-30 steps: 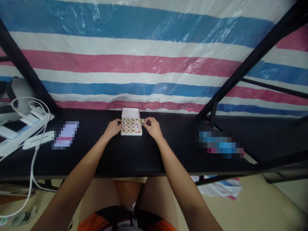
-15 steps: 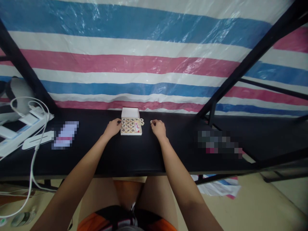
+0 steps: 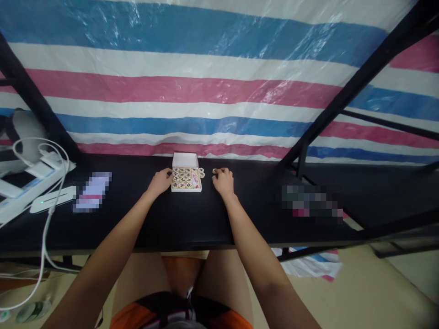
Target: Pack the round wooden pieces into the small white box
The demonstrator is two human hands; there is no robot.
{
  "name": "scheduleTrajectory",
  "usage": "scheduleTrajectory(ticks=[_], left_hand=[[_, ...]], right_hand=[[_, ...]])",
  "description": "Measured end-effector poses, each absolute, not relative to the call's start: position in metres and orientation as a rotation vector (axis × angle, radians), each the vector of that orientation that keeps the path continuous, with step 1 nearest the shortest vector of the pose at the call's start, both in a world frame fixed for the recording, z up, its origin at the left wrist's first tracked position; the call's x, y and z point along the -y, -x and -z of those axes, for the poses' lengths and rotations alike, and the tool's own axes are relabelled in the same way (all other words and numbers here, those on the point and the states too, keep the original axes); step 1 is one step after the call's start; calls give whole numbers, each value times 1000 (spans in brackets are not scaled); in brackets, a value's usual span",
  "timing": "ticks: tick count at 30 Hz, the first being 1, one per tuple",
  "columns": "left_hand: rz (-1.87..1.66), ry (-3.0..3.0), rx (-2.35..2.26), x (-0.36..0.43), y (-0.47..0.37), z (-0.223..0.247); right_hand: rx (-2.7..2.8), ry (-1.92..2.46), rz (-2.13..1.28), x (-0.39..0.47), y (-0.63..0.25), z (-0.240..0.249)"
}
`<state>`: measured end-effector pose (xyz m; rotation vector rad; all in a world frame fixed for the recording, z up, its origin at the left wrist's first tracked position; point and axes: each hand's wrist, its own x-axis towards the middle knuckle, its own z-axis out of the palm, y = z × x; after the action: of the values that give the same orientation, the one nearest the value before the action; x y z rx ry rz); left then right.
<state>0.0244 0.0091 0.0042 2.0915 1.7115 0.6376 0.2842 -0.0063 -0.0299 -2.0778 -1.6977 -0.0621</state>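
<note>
A small white box [image 3: 187,189] with its lid raised at the back stands on the black tabletop [image 3: 192,219]. Several round Chinese chess pieces [image 3: 183,179] with dark characters lie in rows inside it, beside a white-and-pink packet [image 3: 195,179] in the right part. My left hand [image 3: 159,183] grips the left side of the box, fingertips at its edge. Two loose pieces [image 3: 201,172] lie just outside the right wall. Farther right, my right hand [image 3: 223,180] is closed on a single Chinese chess piece [image 3: 215,171], low at the table surface.
On the left are a white power strip [image 3: 34,183] with a looping cable [image 3: 46,233], a white flat device [image 3: 53,199] and a blurred-out purple item [image 3: 92,192]. A blurred-out dark item [image 3: 312,201] lies right. Black metal posts [image 3: 325,109] and a striped plastic sheet [image 3: 206,87] bound the table.
My right hand has shifted slightly left with its fingers lower and more curled around the piece. The left hand and box stay in place.
</note>
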Motion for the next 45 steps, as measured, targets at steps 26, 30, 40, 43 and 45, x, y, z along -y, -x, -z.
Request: scheduleTrajectory(ticks=[26,30,40,43,45], left_hand=[[-624,-2082,-1713,-8,-24,-4],[-623,-2081,-1711,-8,-24,-4],[-630,-2084,-1714,-8,-24,-3],[-633,-2083,-1713,-8,-24,-3],[-639,-2089,-1707,-8,-24,-3]], right_hand=[[1946,1904,-1,1,-277,33],[1972,1867,-25,1,-277,32],[1940,1766,-34,2,-274,29],[1901,1654,-21,8,-269,22],[1948,1542,-34,13,-261,16]])
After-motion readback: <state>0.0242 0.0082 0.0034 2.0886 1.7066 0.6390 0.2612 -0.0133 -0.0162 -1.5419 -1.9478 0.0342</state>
